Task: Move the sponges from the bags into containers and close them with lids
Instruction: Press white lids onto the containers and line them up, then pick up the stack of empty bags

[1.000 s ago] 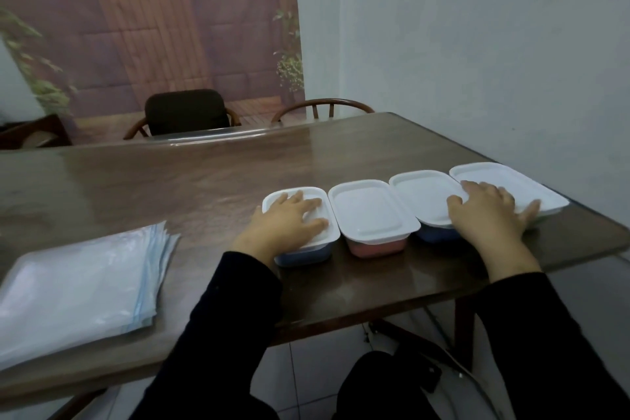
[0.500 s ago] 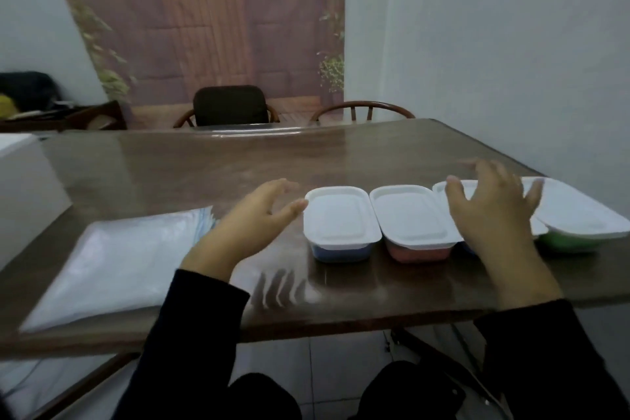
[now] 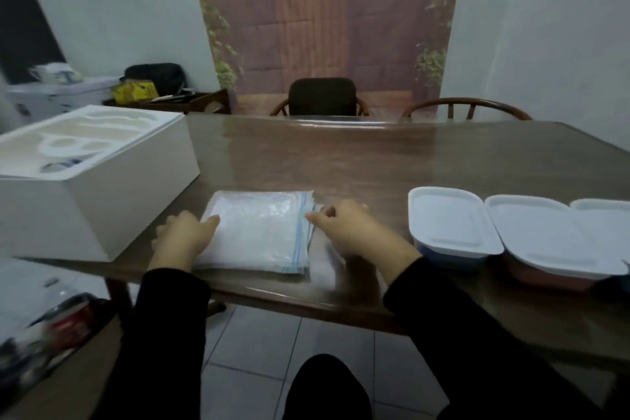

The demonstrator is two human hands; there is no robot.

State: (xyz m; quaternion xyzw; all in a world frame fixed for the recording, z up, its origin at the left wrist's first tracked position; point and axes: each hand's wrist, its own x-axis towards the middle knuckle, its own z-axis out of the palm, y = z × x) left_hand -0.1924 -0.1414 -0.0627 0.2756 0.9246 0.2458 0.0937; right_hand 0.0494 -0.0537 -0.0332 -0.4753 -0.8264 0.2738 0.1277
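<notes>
A flat stack of clear zip bags (image 3: 259,228) with blue zip edges lies near the table's front edge. My left hand (image 3: 184,237) touches the stack's left edge with its fingertips. My right hand (image 3: 347,232) sits at the stack's right zip edge, fingers bent toward it; whether it pinches a bag is unclear. To the right stand lidded containers in a row: a blue one (image 3: 453,225), a pink one (image 3: 545,242) and the white lid of a third (image 3: 603,211) at the frame edge. No sponge shows.
The brown wooden table (image 3: 341,160) is glossy. A large open white box (image 3: 85,181) stands on its left end, close to the bags. Two chairs (image 3: 322,95) are at the far side. A cardboard box with clutter (image 3: 51,334) sits low at left.
Both hands left the container lids and moved left to the bag stack. My view swung left, so the containers now sit at the right edge.
</notes>
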